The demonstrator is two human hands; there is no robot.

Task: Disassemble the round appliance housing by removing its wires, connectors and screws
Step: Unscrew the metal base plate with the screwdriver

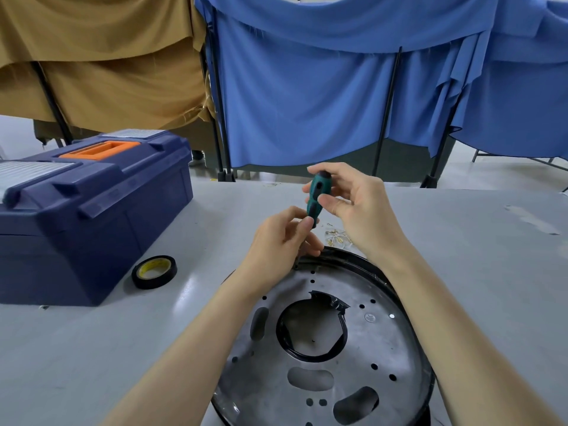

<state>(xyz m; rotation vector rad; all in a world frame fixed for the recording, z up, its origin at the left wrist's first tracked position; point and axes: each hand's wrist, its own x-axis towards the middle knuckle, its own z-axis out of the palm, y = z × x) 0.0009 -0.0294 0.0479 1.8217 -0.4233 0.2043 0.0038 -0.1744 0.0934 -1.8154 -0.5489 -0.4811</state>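
At the left of the frame a blue toolbox (92,210) sits on the grey worktop (92,348), a black tape roll (154,272) beside it. At centre, the left hand (279,244) pinches the screwdriver's (316,196) lower handle; the right hand (356,204) grips its top. The round housing (368,348) fills the lower right.

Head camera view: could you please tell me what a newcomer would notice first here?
Most striking are the two hands at the centre sharing a green-and-black screwdriver: the right hand grips its handle, and the left hand pinches it lower down. Just below lies the round metal housing, full of holes with a large central opening. On the left of the grey table sit a dark blue toolbox and a roll of black tape.
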